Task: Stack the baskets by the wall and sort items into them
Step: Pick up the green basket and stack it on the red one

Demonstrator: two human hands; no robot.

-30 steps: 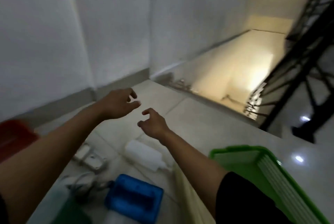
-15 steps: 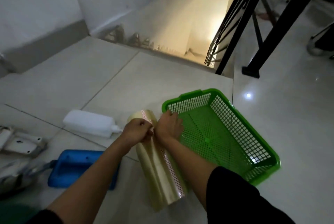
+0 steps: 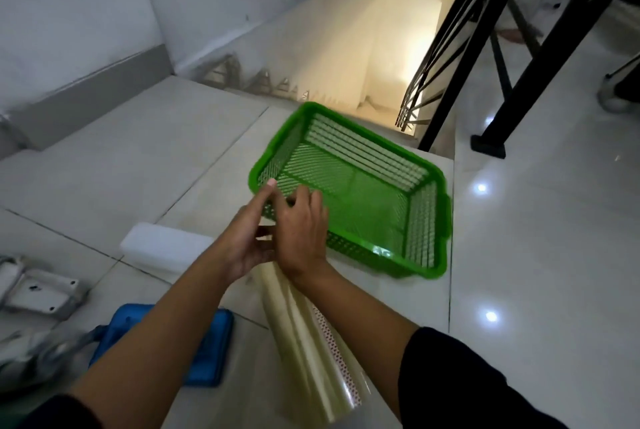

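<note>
Hands meet at the near-left corner of the green basket (image 3: 363, 200), which sits tilted on the floor (image 3: 536, 255). Left hand (image 3: 247, 238) is open, forefinger straight along the rim; right hand (image 3: 304, 231) seems to grip the rim. Film roll (image 3: 308, 342) lies beneath the wrists.

Near corner of green basket (image 3: 353, 186) behind hands (image 3: 277, 238); blurred grey clutter (image 3: 31, 359) bottom left.

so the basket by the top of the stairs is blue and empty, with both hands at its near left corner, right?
Not quite: the basket is green, not blue, as the head view shows. The rest holds: it is empty, it sits by the top of the stairs, and the left hand and right hand are at its near left corner.
</note>
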